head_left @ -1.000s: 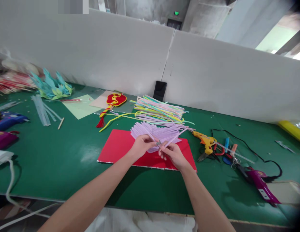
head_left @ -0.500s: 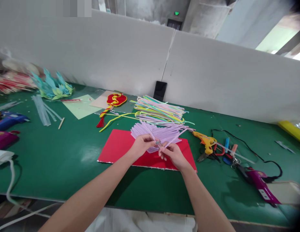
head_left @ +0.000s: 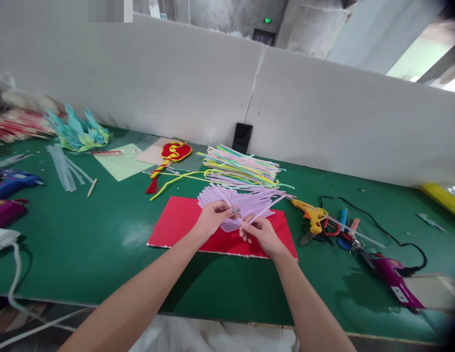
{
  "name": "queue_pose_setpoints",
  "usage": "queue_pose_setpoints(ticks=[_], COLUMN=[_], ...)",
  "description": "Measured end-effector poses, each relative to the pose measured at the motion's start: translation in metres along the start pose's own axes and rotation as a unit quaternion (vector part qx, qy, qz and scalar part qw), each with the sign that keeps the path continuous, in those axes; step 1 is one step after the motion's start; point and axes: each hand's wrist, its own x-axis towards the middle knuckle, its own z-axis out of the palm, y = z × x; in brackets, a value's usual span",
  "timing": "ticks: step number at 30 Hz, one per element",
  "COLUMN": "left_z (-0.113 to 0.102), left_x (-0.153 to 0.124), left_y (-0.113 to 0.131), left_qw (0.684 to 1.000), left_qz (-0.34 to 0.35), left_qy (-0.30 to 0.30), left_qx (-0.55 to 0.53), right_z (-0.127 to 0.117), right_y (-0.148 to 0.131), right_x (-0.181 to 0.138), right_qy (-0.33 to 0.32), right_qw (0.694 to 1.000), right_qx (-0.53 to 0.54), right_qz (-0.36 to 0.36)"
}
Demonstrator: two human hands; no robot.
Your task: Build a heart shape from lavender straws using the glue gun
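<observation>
left hand (head_left: 211, 220): fingers curled shut on the near point of the fan of pale lilac fuzzy pipe-cleaner stems (head_left: 239, 201); thumb tip on top, near the middle of the bundle; pinching, not open
right hand (head_left: 262, 233): fingers closed in a pinch on one single lilac stem (head_left: 263, 210) at the fan's right edge; the rest of the fingers folded under; cannot tell if they touch the board
fan position: lies over the far half of the flat red rectangular board (head_left: 179, 224) on the green worktop (head_left: 84, 244); held just ahead of both hands
key relation: stems run away from the fingers, long axis up and to the right, spreading out from the pinch point; single stem slants the same way, just beside the fan's right side; right hand nearer to it, left hand nearer the fan's root; hands just beside each other, almost touching
behind fan: loose heap of mixed pastel pipe-cleaner stems (head_left: 242, 168); apart from the fan
right of board: yellow hot-glue gun (head_left: 311, 214); near, untouched; purple hot-glue gun (head_left: 394, 278) well apart
left: red and yellow tasselled ornament (head_left: 172, 154); well apart
</observation>
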Motion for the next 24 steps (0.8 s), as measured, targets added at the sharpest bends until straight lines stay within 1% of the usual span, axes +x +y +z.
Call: queue_pose_setpoints(ticks=[6, 8, 13, 15, 17, 19, 21, 24], left_z=[0.001, -0.001, -0.016, -0.022, -0.028, -0.032, -0.036, -0.041], left_x=[0.000, 0.001, 0.012, 0.015, 0.016, 0.014, 0.007, -0.008], left_y=[-0.001, 0.000, 0.008, 0.012, 0.016, 0.019, 0.021, 0.021], left_qw=[0.999, 0.998, 0.991, 0.987, 0.986, 0.986, 0.986, 0.989], left_qz=[-0.007, -0.010, 0.016, 0.025, 0.028, 0.024, 0.015, -0.006], left_qy=[-0.002, 0.005, 0.081, 0.104, 0.118, 0.127, 0.133, 0.135], left_qx=[-0.035, -0.055, -0.110, -0.117, -0.116, -0.108, -0.095, -0.063], right_z=[0.001, 0.000, 0.003, 0.004, 0.004, 0.002, -0.001, -0.004], right_y=[0.000, 0.000, 0.000, 0.001, 0.003, 0.005, 0.007, 0.008], right_x=[0.000, -0.001, -0.001, -0.001, 0.000, 0.001, 0.001, -0.003], right_qy=[-0.004, -0.002, -0.003, 0.007, 0.043, 0.099, 0.151, 0.206], right_qw=[1.000, 1.000, 1.000, 1.000, 0.999, 0.995, 0.988, 0.978], right_qx=[-0.001, -0.002, -0.009, -0.007, 0.007, 0.026, 0.039, 0.044], right_qz=[0.001, 0.001, 0.011, 0.018, 0.017, 0.007, -0.002, 0.004])
